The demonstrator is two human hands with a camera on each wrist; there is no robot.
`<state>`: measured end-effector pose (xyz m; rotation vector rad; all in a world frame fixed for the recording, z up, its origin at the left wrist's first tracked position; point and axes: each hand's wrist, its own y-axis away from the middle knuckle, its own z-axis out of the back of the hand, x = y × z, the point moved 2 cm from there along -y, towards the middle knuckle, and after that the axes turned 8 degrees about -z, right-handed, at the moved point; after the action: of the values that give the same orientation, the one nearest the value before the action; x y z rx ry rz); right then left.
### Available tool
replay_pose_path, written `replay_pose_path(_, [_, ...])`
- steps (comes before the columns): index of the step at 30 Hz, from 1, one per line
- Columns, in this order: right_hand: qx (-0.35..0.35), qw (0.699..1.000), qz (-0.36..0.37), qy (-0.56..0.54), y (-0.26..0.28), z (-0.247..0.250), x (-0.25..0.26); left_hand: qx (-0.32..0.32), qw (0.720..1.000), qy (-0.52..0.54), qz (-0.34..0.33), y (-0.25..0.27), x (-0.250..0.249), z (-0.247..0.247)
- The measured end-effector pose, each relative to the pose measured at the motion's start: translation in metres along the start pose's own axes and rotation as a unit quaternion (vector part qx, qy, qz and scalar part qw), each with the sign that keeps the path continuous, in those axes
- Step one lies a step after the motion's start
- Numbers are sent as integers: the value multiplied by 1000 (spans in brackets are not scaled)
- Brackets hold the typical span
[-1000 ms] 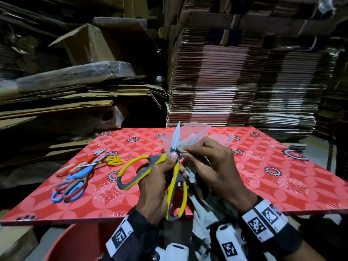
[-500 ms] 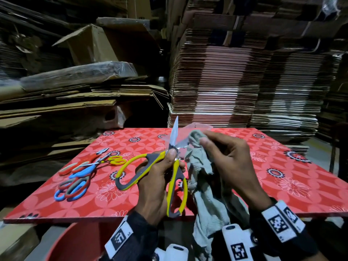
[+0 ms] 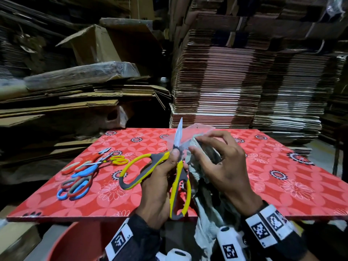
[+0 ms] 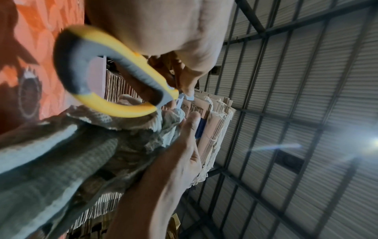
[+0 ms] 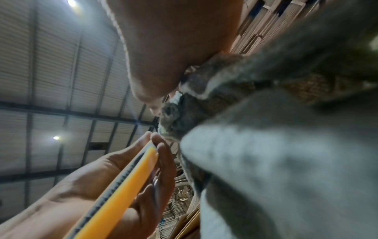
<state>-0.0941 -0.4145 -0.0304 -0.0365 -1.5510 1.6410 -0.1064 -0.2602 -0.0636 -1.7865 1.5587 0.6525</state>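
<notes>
Yellow-and-grey scissors (image 3: 150, 166) stand open above the red flowered table (image 3: 282, 181), one blade pointing up. My left hand (image 3: 175, 159) grips them near the pivot, thumb on top. My right hand (image 3: 195, 143) pinches a bunched grey cloth (image 3: 207, 155) just right of the blades; the rest of the cloth hangs below the table edge. In the left wrist view the scissors handle (image 4: 102, 72) loops over the cloth (image 4: 71, 153). In the right wrist view the cloth (image 5: 276, 145) fills the right side, beside the yellow handle (image 5: 126, 186). The second blade is hidden by cloth and fingers.
Several other scissors lie on the table's left part: red-handled (image 3: 79, 166), blue (image 3: 86, 170), small yellow (image 3: 118, 160), blue-and-grey (image 3: 75, 187). A clear plastic bag (image 3: 195, 129) lies behind my hands. Stacked cardboard (image 3: 226, 81) rises behind the table. A red tub (image 3: 75, 242) sits below its near edge.
My right hand slid the cloth up along the blade, then came back down toward the pivot. My left hand kept the scissors nearly still.
</notes>
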Motion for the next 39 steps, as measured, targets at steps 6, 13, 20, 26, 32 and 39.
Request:
replay_pose_path(6, [-4, 1000, 22, 15, 0, -5, 1, -26, 999, -28, -27, -1, 5, 0])
replay_pose_path(13, [14, 1000, 3, 13, -4, -7, -4, -28, 996, -52, -62, -2, 10, 4])
replay_pose_path(20, [38, 999, 34, 19, 6, -9, 9, -18, 996, -47, -69, -5, 11, 3])
replay_pose_path(26, [-9, 999, -18, 29, -9, 3, -4, -24, 993, -75, -82, -6, 15, 6])
replay_pose_path(32, [-1, 999, -22, 26, -15, 7, -13, -3, 994, -75, -81, 0, 14, 2])
replay_pose_path(39, [16, 1000, 12, 6, 3, 2, -1, 0, 997, -66, -51, 4, 17, -4])
